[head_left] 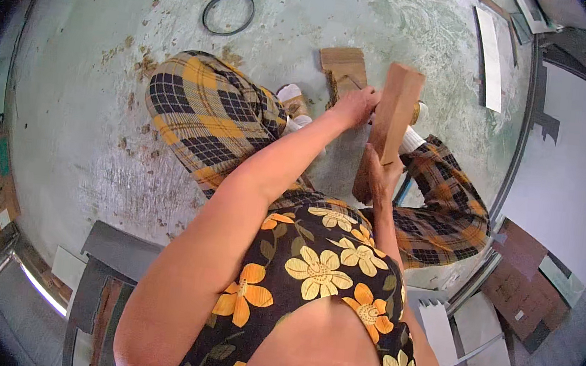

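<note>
A long brown cardboard-like piece (pixel 397 101), block-shaped, stands tilted in front of me between my feet. My right hand (pixel 383 172) is closed around its lower part. My left hand (pixel 356 108) is at its left side, fingers pressed together near its edge; what they pinch, if anything, is hidden. Just beyond my left hand lies a flat brown piece (pixel 344 64) with a dark, ragged left edge. Whether the two brown pieces are joined, I cannot tell.
My legs in plaid trousers (pixel 208 115) are bent to both sides on the worn, stained floor (pixel 90 93). A black ring (pixel 228 13) lies ahead. A white strip (pixel 489 61) is at the far right. Cardboard sheets (pixel 527 283) lean at the right; grey panels (pixel 118 244) are behind me.
</note>
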Demonstrator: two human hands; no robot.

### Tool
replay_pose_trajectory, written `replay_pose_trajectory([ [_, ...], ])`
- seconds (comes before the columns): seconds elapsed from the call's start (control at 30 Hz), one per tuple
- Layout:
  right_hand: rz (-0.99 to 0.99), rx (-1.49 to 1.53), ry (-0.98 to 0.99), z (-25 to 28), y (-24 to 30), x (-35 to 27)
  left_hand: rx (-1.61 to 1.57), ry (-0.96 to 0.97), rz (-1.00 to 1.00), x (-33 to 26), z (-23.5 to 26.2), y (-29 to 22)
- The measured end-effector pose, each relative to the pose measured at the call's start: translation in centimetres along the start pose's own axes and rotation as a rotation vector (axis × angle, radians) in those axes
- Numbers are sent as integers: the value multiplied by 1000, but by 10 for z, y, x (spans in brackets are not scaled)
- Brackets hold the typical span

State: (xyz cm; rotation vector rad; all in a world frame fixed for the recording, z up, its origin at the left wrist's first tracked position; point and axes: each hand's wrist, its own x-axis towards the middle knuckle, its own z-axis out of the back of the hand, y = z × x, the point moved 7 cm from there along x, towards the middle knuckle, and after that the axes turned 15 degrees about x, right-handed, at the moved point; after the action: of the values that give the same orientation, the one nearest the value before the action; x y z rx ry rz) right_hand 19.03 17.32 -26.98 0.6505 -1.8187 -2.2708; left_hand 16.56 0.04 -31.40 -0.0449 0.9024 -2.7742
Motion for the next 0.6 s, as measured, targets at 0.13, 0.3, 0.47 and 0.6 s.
replay_pose_trajectory([
  [0.13,188,156,-102,14,27,2,-70,-92,19,-3,8,11],
  [0.3,-81,-33,24,2,-6,13,-87,-45,-4,-3,10,9],
  [0.47,-24,20,-21,7,0,9,-43,-40,-25,-4,9,8],
  [0.6,189,109,-88,14,36,2,-136,-142,-44,-6,19,7],
])
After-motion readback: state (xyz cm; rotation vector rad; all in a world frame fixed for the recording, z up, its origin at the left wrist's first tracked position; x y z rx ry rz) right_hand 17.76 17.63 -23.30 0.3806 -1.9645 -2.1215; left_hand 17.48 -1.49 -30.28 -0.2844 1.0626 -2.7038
